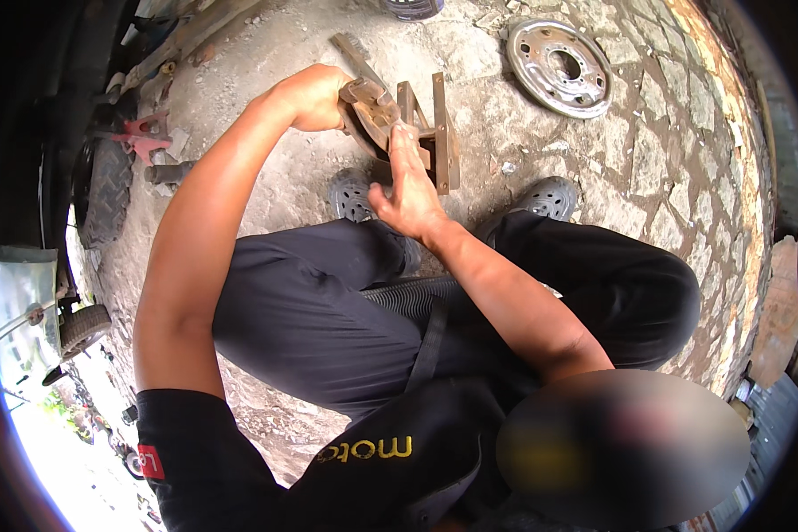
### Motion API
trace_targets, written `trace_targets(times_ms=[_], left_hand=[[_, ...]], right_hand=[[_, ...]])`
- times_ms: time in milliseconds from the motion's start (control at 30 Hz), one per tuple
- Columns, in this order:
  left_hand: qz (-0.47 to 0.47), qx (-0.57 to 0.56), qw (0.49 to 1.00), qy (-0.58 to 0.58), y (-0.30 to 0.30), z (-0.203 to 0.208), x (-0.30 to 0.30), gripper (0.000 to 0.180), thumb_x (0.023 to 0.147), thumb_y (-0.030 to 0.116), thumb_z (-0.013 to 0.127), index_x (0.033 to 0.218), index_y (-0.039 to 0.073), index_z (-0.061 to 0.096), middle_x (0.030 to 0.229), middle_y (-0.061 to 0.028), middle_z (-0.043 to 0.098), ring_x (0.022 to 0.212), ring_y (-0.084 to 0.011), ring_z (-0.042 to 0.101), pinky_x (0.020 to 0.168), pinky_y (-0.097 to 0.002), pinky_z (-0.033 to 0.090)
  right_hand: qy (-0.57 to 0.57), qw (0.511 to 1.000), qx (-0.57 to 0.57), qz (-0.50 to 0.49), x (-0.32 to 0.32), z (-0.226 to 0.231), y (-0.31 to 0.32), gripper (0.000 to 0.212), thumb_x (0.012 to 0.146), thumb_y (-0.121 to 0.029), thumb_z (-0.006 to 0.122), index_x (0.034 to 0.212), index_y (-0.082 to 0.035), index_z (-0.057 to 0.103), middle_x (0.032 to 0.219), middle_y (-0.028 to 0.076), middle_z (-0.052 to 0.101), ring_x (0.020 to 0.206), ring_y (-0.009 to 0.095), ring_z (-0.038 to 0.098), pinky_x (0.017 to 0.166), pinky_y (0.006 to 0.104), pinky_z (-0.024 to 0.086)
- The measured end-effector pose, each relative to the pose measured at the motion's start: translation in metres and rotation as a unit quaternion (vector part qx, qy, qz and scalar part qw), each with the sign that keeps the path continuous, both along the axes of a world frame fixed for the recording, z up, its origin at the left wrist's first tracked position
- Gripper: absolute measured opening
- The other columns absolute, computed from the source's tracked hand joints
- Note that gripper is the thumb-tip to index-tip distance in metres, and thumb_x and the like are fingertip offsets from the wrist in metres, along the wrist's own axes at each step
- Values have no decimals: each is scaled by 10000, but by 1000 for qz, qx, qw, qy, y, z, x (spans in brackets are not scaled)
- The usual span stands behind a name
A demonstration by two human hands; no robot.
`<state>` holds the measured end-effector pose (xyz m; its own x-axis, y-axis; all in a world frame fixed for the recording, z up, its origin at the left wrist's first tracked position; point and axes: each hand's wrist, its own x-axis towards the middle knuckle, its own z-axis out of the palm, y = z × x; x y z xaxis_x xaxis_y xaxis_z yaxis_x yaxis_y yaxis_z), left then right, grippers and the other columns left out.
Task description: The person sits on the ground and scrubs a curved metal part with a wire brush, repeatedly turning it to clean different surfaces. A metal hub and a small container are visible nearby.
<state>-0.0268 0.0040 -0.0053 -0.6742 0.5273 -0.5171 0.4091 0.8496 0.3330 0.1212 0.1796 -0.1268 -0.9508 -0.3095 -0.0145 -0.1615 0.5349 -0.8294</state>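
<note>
In the upper middle of the frame we had a rusty metal part [374,108] between our two hands, above the stone ground [483,66]. Our left hand [317,96] was at the part's left end, its fingers curled around behind the edge; their tips were hidden, so we could not tell how tightly they pinched it. Our right hand [412,191] reached up from below with its fingers pressed together and laid straight along the part's lower right side, the thumb spread away to the left. Just right of the part stood an angular metal frame [442,137], and a flat bar [356,58] slanted toward the upper left. A steel wheel [541,69] lay in the upper right, well apart from our hands, while a red metal stand [144,137] sat at the upper left beside a tyre [111,191].
</note>
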Motion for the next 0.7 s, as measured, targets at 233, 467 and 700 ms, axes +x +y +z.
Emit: trace_targets(times_ms=[233,467,700], left_hand=[[-19,-8,1000,22,6,6,-1,321,781,147,795,1094,117,728,984,-124,756,871,-230,721,823,-346,553],[2,7,1000,13,5,1,-1,295,745,130,792,1034,109,739,933,-142,750,820,-270,712,790,-357,555],[-10,3,999,50,16,12,3,258,724,166,810,964,90,754,878,-149,747,784,-286,719,745,-378,560]], right_hand=[[-50,998,-38,-30,2,17,-7,1015,803,-245,638,1523,159,49,1603,367,104,1516,477,99,1265,429,118],[-114,992,-25,-43,2,-6,7,994,808,-213,632,1519,165,50,1606,365,82,1526,451,83,1267,419,116],[-65,997,5,-48,2,-8,12,1017,811,-210,651,1533,138,25,1604,354,122,1527,434,100,1266,405,127]])
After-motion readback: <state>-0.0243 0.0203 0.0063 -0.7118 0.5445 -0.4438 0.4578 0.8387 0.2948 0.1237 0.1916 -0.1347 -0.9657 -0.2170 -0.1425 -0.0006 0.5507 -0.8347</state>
